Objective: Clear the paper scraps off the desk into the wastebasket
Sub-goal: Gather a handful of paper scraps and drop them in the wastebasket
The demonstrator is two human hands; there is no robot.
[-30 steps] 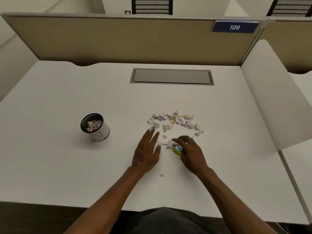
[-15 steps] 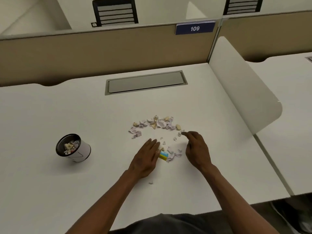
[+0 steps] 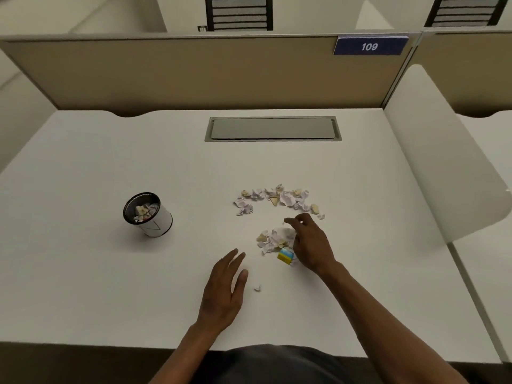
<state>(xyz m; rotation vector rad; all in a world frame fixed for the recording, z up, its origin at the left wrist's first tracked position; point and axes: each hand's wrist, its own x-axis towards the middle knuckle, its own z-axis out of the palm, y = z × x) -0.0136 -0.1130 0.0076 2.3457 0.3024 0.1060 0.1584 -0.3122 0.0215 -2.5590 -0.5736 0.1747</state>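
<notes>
Paper scraps [image 3: 277,199] arcing left-right at frame centre; smaller heap [image 3: 274,239] below, against curled right hand [image 3: 310,245]; left hand [image 3: 224,286] flat, fingers straight; wastebasket [image 3: 148,214] upright, centre left

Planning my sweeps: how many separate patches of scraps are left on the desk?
3: an arc farthest from the person, a pile beside the right hand, one stray bit near the left hand. Some may be hidden.

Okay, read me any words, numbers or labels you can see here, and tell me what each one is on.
"109": white digits on the blue sign fixed to the top of the tan divider behind the desk.
Wastebasket: a dark line mark on its white side, not readable as text.
Yellow and blue block by the right hand: no readable print.
</notes>
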